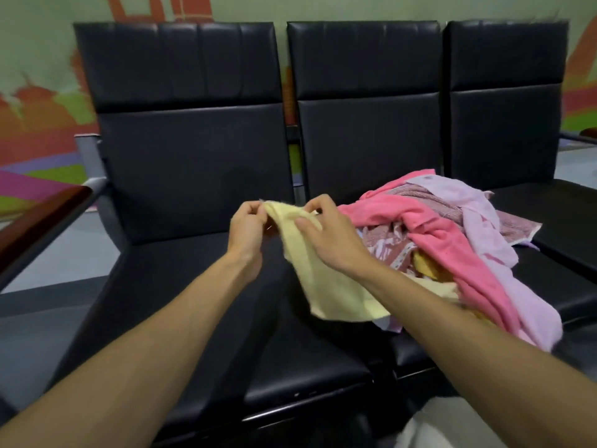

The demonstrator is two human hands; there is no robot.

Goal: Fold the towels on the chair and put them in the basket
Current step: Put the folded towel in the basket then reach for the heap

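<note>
Pale yellow towel [326,279] is pinched along its top edge by both hands, left hand [247,227] and right hand [329,236], above a black padded chair [181,176]. To the right lies a heap of pink, lilac and patterned towels [452,234].

I read this as a public waiting area, lobby-type, not a home. Main giveaway: a row of black padded seats [368,130], three in view, identical and set side by side as one bench unit. At the left end a grey metal frame [92,163] carries a wood-topped armrest [35,218]. Behind them the pale green wall [38,43] has a big mural [35,124] in orange, green & pink. The floor [71,253] is smooth, pale, institutional-looking.
</note>
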